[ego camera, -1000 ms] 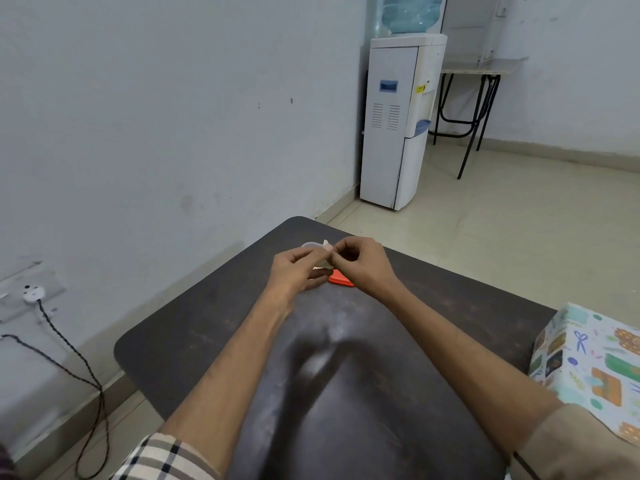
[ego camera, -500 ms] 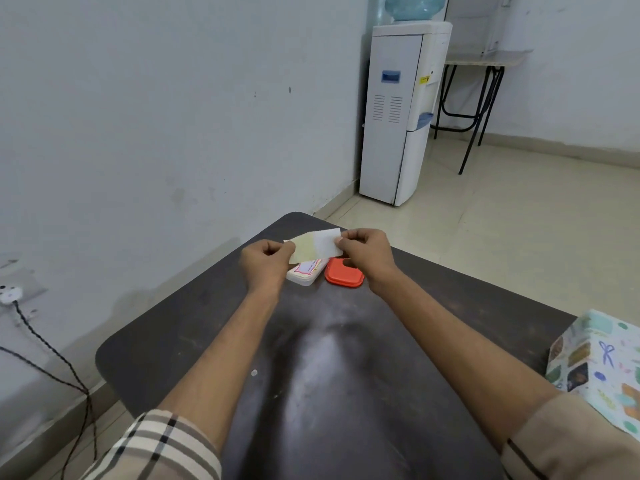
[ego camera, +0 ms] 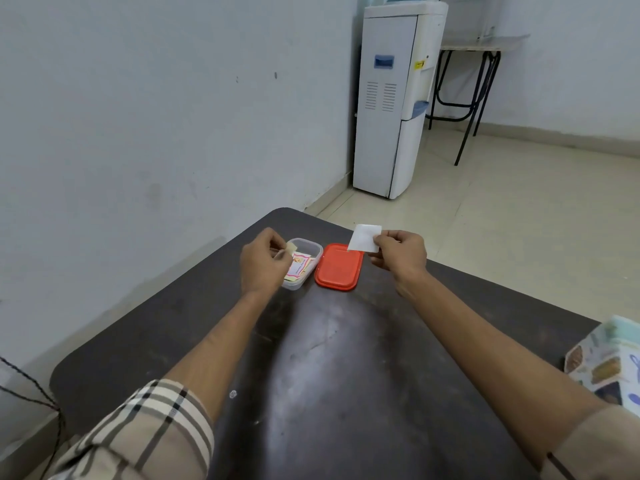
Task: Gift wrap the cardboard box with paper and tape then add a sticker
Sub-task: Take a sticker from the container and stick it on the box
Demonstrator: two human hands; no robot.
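The box wrapped in patterned gift paper (ego camera: 609, 367) stands at the table's right edge, partly cut off by the frame. My right hand (ego camera: 401, 252) pinches a white rectangular sheet (ego camera: 364, 238) and holds it above the far end of the table. My left hand (ego camera: 265, 263) pinches a small yellowish paper piece (ego camera: 291, 246) over a clear plastic container (ego camera: 303, 263) that holds several pink-bordered stickers. Whether the white sheet is the sticker or its backing I cannot tell.
The container's red lid (ego camera: 337, 268) lies flat on the dark table (ego camera: 329, 375) just right of the container. A white water dispenser (ego camera: 394, 98) stands by the wall beyond, with a folding table (ego camera: 485, 46) behind it. A black cable (ego camera: 31, 393) hangs at the left.
My hands were together at the far end of the table, then pulled apart. The yellowish piece stayed in my left hand and the white sheet moved right with my right hand.
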